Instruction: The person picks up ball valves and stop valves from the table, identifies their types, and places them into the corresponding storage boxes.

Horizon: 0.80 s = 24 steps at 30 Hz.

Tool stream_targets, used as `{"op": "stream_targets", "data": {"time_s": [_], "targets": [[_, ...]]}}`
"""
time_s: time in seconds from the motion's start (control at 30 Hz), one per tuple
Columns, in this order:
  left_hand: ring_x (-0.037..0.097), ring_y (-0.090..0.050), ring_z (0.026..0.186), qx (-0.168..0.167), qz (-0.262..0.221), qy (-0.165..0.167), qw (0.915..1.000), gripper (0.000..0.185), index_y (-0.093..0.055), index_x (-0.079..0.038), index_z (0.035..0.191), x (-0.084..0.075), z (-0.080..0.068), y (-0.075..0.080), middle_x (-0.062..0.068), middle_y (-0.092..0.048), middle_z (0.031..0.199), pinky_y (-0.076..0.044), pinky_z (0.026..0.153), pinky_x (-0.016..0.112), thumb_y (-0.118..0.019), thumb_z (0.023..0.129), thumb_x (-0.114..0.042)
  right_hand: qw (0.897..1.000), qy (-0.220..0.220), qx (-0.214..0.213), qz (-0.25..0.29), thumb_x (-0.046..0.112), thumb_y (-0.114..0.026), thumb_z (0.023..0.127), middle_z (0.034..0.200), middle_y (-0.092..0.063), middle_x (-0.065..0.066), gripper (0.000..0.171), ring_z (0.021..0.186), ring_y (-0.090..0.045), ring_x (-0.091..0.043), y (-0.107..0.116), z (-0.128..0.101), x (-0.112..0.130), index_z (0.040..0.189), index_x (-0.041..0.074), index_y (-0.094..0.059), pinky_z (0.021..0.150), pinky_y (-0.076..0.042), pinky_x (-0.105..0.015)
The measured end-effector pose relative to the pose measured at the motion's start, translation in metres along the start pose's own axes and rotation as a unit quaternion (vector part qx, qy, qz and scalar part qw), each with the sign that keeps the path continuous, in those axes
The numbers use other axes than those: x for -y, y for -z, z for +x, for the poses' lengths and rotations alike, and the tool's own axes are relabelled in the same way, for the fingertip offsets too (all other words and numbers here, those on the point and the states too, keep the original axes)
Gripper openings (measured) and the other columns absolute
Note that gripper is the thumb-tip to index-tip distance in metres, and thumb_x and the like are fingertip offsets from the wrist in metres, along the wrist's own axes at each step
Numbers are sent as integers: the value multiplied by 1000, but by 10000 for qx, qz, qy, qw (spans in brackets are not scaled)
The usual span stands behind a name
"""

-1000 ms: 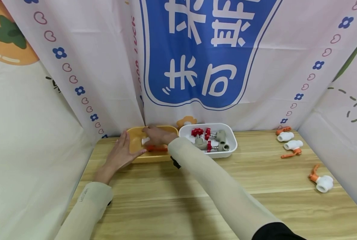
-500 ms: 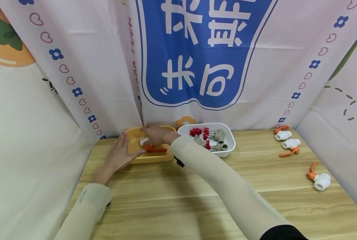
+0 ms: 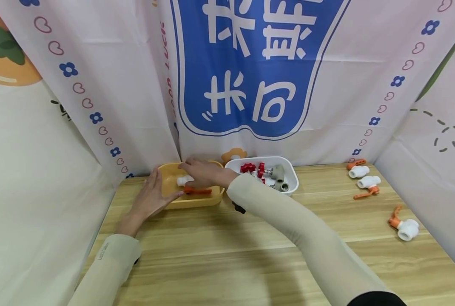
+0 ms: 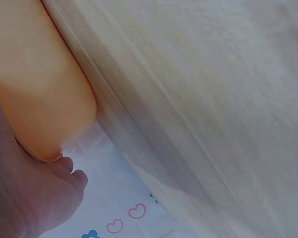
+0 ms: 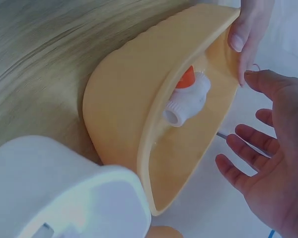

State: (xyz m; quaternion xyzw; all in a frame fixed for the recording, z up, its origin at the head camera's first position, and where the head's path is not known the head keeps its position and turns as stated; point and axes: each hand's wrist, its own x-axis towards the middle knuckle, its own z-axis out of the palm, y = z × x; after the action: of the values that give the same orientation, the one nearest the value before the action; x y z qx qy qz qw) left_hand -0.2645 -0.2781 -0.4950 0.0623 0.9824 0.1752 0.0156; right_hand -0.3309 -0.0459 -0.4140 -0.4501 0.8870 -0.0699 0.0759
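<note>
Fingers point(image 5: 248, 136) of the right hand point(image 3: 202, 173) hover spread over the yellow tray point(image 3: 170, 180) holding a white valve point(image 5: 188, 101), the left hand point(image 3: 152, 197) steadying its rim with straight fingers.

Right forearm point(image 3: 288, 212) covers pt of white bin point(image 3: 290, 180) & the valves inside; right hand point(image 3: 204, 173) hides most of white valve point(image 3: 183, 180) in yellow tray point(image 3: 166, 176); L-wrist view: left hand point(image 4: 30, 198) cut by frame edge, blurred; worktop point(image 4: 198, 99) out of focus.
</note>
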Motion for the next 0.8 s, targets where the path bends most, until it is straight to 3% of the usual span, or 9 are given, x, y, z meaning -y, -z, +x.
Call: {"op": "stream_targets", "data": {"time_s": [0.33, 0.8], "targets": [[51, -2, 160, -19, 17, -8, 10000, 128, 8, 9, 163, -1, 2, -1, 27, 13, 174, -7, 130, 63, -49, 95, -83, 9990, 157, -274, -321, 38, -69, 104, 150, -55, -8, 64, 127, -59, -22, 11, -24, 0, 159, 15, -47, 112, -51, -35], [50, 1, 160, 64, -51, 83, 9999, 127, 9, 8, 163, 0, 1, 0, 26, 16, 174, -5, 130, 63, -47, 95, -84, 9951, 457, -601, -638, 43, -73, 101, 149, -58, -5, 64, 133, -54, -21, 19, -63, 3, 155, 14, -53, 115, -48, -34]]}}
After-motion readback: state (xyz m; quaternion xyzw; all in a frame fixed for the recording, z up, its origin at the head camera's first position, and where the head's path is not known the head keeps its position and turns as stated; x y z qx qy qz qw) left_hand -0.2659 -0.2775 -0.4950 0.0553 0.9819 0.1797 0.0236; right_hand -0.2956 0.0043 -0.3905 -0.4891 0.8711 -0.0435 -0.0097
